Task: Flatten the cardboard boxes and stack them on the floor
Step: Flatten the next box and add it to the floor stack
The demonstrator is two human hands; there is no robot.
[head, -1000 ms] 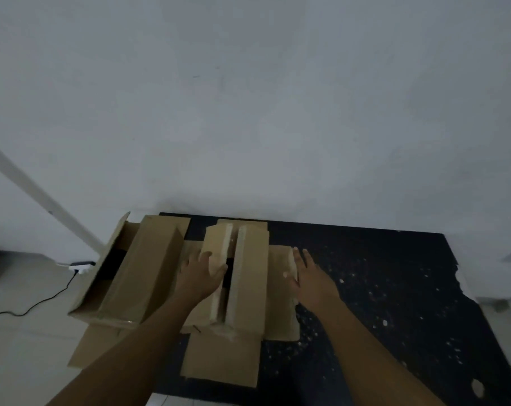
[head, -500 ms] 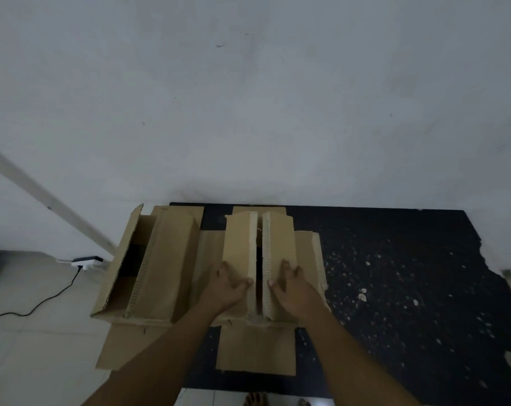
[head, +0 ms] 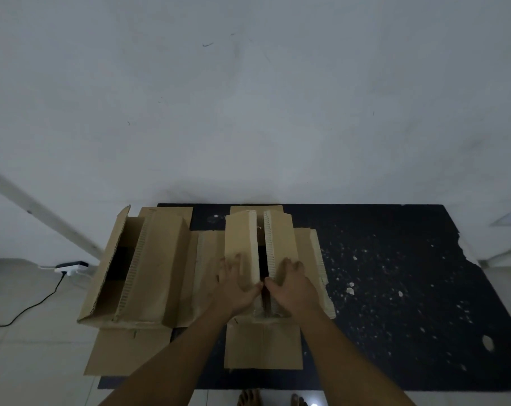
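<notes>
Pressing down side by side, both hands rest on the two top flaps of the middle cardboard box [head: 260, 259], which sits on a dark speckled mat [head: 394, 288] laid on the floor against a pale wall [head: 248, 98]. The left hand [head: 237, 285] lies flat on the left top flap [head: 239, 244], fingers fairly straight and spread, the thumb reaching toward the flap's pale inner edge. The right hand [head: 289, 285] lies the same way on the right top flap [head: 280, 244], fingers extended, its thumb nearly meeting the other thumb over the narrow dark gap between the flaps. Neither hand curls round anything; both simply bear on the cardboard. The flaps slope up toward the gap, so the box is not yet flat. Its side flaps spread on the mat to left and right, and its near end flap [head: 263, 344] lies flat on the mat between the forearms. Just beside it on the left stands a second cardboard box [head: 149, 265], open at the top with one long flap raised, partly on the mat and partly on the pale tiled floor [head: 29, 361]; its near flap lies flat on the tiles. Farther left, a white power strip [head: 71, 266] lies by the wall with a black cable [head: 34, 303] trailing off. Toes [head: 250, 398] show at the bottom edge.
</notes>
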